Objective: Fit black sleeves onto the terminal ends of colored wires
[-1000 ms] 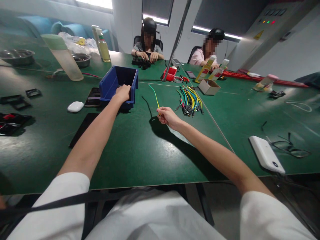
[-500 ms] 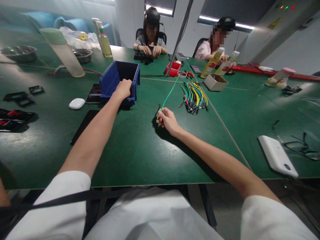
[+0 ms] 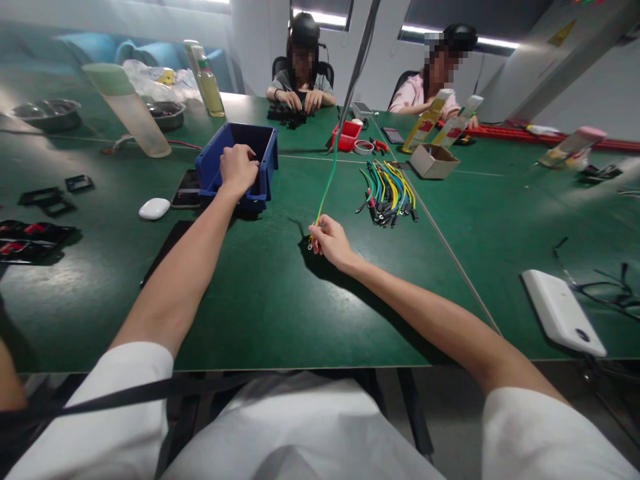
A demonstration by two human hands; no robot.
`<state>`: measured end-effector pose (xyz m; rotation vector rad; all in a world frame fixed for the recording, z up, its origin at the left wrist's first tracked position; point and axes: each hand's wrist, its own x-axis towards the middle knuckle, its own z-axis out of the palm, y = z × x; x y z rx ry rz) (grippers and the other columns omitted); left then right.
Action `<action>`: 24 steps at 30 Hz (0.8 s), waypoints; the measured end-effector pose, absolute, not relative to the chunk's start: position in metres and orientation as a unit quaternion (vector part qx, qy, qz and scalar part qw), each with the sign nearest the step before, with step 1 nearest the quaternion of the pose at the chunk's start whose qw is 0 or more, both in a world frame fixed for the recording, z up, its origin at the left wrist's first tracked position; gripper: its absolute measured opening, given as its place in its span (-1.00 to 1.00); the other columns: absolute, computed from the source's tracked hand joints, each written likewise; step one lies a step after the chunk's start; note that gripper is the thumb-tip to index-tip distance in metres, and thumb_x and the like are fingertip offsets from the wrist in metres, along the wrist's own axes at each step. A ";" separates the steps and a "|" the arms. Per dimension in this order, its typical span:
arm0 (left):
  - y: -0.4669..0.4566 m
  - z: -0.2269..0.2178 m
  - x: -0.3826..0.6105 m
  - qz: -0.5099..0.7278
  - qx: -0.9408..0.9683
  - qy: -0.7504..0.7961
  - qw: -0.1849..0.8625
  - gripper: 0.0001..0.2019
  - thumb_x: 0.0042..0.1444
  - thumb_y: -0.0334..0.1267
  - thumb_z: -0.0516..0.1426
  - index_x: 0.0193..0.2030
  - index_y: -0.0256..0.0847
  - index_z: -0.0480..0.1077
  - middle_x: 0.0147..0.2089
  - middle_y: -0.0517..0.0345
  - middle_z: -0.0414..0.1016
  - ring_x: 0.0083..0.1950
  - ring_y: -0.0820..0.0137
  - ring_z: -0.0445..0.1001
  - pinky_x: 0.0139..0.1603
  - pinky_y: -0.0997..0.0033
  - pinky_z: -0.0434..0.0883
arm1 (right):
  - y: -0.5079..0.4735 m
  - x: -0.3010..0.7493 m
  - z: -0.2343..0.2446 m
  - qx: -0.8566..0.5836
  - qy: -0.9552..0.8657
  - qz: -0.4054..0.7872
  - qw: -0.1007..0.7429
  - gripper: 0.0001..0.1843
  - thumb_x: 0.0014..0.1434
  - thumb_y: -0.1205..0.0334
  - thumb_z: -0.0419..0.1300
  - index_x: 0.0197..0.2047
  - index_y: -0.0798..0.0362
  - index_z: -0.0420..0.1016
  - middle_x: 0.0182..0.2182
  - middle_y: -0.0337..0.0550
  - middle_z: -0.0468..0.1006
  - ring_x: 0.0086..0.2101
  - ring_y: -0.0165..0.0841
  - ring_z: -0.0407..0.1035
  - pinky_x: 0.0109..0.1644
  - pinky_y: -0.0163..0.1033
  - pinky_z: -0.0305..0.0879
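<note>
My right hand [image 3: 331, 241] pinches one end of a green-and-yellow wire [image 3: 327, 182] just above the green table [image 3: 280, 293]; the wire rises up and away from my fingers. My left hand [image 3: 238, 169] hangs with curled fingers over the near end of a blue plastic bin [image 3: 219, 159]; what its fingers hold, if anything, is hidden. A bundle of coloured wires with dark end connectors [image 3: 387, 193] lies to the right of my right hand.
A white mouse [image 3: 154, 208] and two dark phones [image 3: 187, 190] lie left of the bin. A white power bank [image 3: 563, 312] and glasses [image 3: 607, 293] sit at the right edge. Two other people work at the far side, beside a cardboard box [image 3: 433, 161] and a red tray [image 3: 347, 135].
My left hand has lifted from the bin's near wall to above its opening. The wire in my right hand has swung from leaning left to pointing up and right.
</note>
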<state>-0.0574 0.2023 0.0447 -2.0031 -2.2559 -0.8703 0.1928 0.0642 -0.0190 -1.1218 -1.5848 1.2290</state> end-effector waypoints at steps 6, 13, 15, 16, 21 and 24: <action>0.187 0.057 -0.043 -0.368 -0.602 -0.709 0.019 -0.64 0.29 -0.17 0.05 0.18 -0.19 0.38 0.12 -0.05 0.47 0.18 0.16 0.40 0.28 0.17 0.26 | 0.063 0.193 -0.017 -0.440 -0.629 0.485 0.419 -0.80 0.24 0.12 0.11 -0.33 -0.03 0.15 -0.66 -0.41 0.37 -0.67 -0.49 0.27 -0.61 -0.42 0.13; 0.152 0.053 -0.028 -0.410 -0.624 -0.664 0.044 -0.71 0.30 -0.25 0.02 0.07 -0.21 0.43 0.05 0.01 0.53 0.08 0.27 0.47 0.21 0.30 0.32 | 0.061 0.192 -0.014 -0.444 -0.617 0.490 0.426 -0.83 0.24 0.16 0.10 -0.32 -0.02 0.16 -0.65 -0.40 0.38 -0.66 -0.49 0.29 -0.60 -0.43 0.16; 0.141 0.054 -0.026 -0.397 -0.636 -0.660 0.049 -0.72 0.29 -0.26 0.03 0.07 -0.20 0.44 0.04 0.04 0.54 0.08 0.28 0.48 0.19 0.32 0.33 | 0.061 0.192 -0.013 -0.443 -0.613 0.493 0.431 -0.82 0.24 0.16 0.11 -0.33 -0.03 0.16 -0.66 -0.41 0.37 -0.67 -0.49 0.28 -0.61 -0.43 0.15; 0.135 0.055 -0.026 -0.395 -0.642 -0.655 0.053 -0.72 0.29 -0.26 0.03 0.06 -0.20 0.44 0.04 0.04 0.54 0.08 0.27 0.48 0.18 0.31 0.34 | 0.061 0.192 -0.013 -0.443 -0.611 0.492 0.433 -0.82 0.23 0.17 0.11 -0.34 -0.03 0.16 -0.67 -0.41 0.36 -0.67 -0.49 0.27 -0.61 -0.43 0.15; 0.111 0.052 -0.025 -0.420 -0.663 -0.618 0.050 -0.72 0.26 -0.23 0.06 0.03 -0.22 0.48 -0.01 0.02 0.56 0.02 0.27 0.52 0.08 0.32 0.40 | 0.063 0.192 -0.015 -0.445 -0.615 0.481 0.439 -0.81 0.23 0.15 0.12 -0.34 -0.02 0.17 -0.66 -0.40 0.39 -0.67 -0.49 0.29 -0.60 -0.43 0.16; 0.096 0.040 -0.020 -0.438 -0.669 -0.600 -0.015 -0.73 0.21 -0.19 0.13 -0.04 -0.24 0.52 -0.12 0.05 0.61 -0.14 0.33 0.56 -0.10 0.40 0.45 | 0.063 0.193 -0.016 -0.442 -0.615 0.484 0.437 -0.82 0.24 0.15 0.12 -0.33 -0.02 0.16 -0.66 -0.40 0.39 -0.67 -0.49 0.30 -0.60 -0.43 0.16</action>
